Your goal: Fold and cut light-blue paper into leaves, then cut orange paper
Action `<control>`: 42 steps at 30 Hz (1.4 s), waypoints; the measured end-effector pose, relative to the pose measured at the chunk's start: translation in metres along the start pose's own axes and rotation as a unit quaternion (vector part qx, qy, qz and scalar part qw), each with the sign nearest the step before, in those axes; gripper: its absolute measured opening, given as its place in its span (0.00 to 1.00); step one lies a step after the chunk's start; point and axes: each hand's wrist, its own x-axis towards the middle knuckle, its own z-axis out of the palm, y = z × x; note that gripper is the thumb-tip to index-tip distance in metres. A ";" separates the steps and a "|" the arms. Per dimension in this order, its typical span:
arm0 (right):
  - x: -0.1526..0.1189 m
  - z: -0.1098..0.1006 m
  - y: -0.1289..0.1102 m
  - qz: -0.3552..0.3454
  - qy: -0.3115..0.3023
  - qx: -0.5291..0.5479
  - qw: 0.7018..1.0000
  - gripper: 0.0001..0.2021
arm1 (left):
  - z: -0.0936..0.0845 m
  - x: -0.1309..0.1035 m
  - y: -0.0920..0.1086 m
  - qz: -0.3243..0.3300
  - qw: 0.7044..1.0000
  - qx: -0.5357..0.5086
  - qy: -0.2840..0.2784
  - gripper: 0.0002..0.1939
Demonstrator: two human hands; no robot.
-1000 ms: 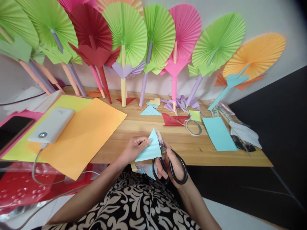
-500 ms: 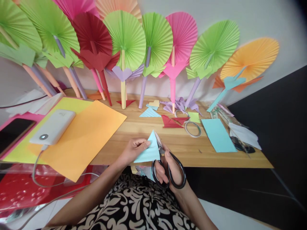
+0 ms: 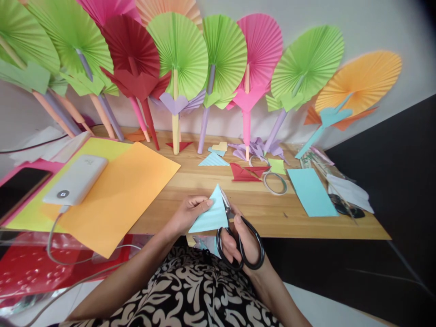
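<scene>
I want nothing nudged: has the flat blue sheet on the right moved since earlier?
No; judged by the front edge of the table, the blue sheet lies where it did.

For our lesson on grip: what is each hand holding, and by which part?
Left hand: the light-blue paper triangle, pinched near its upper left edge. Right hand: the scissors, by their black handle loops.

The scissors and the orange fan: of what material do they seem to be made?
Scissors: probably metal blades, from their silvery shine; handles look like glossy black plastic or coated metal.
Orange fan: apparently matte paper, from its crisp pleats.
</scene>
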 end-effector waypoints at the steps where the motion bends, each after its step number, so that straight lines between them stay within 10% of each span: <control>1: 0.000 -0.001 0.001 -0.002 -0.003 -0.001 1.000 0.32 | 0.000 0.000 0.000 -0.004 1.000 -0.003 0.001 0.31; 42: 0.001 -0.004 0.000 0.021 0.000 0.024 0.999 0.32 | -0.001 -0.001 -0.003 0.040 0.993 0.073 -0.088 0.32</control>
